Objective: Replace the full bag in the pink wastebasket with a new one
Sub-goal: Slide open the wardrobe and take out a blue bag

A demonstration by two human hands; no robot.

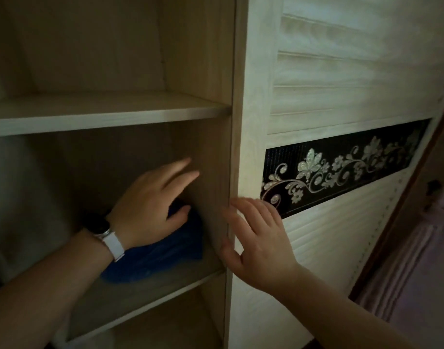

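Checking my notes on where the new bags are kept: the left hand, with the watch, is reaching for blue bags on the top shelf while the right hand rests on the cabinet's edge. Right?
Not quite. The head view shows the blue bags on the middle shelf, under the top one. The rest holds: the left hand, with the watch, reaches for them while the right hand rests on the cabinet's edge.

Dim, soft focus; dark vignetted corners
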